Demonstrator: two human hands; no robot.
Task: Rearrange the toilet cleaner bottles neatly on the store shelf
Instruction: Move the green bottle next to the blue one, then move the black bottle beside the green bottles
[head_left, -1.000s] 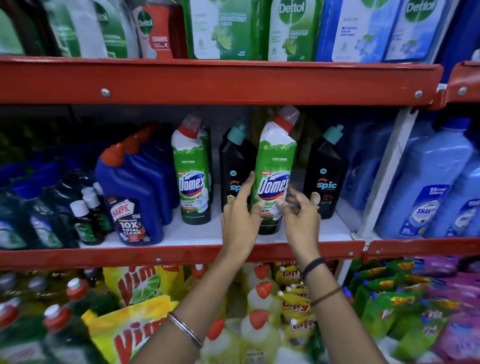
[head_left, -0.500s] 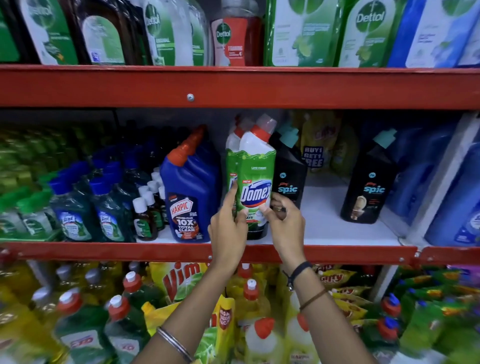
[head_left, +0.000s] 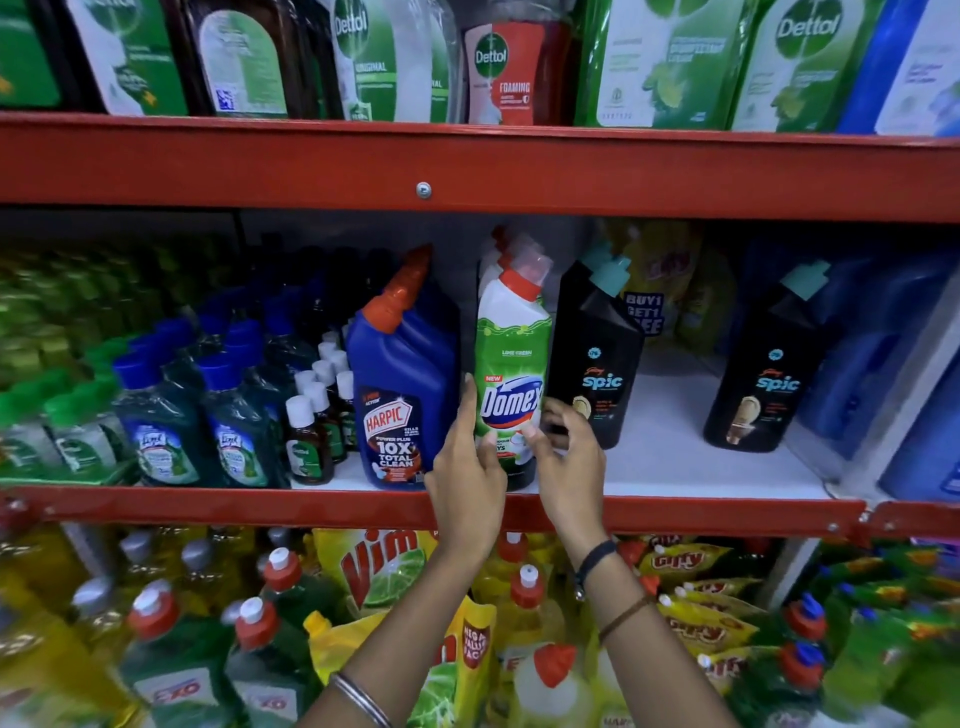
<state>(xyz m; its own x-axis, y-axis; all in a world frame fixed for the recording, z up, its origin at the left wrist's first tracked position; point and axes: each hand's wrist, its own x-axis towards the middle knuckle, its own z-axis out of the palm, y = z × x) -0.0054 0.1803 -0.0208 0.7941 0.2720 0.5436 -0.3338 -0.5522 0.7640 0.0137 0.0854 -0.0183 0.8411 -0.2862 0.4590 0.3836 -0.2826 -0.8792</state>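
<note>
My fingers (head_left: 470, 410) of the left hand (head_left: 465, 470) lie flat against the left side of the green cleaner bottle (head_left: 511, 374) at the centre of the frame, thumb pressed to its label; the right hand (head_left: 563, 457) pinches the bottle's lower right edge with curled fingertips, so both hands grasp it. The bottle stands upright on the white shelf (head_left: 670, 457), its foot at the red front rail (head_left: 675, 514). Just left of it stands a blue cleaner bottle (head_left: 402, 395) with an orange cap, nearly touching. Just right stands a black cleaner bottle (head_left: 592, 364) with a teal cap, and a second black bottle (head_left: 763, 374) stands well apart at centre right. Small brown bottles (head_left: 311, 436) crowd the left.
</note>
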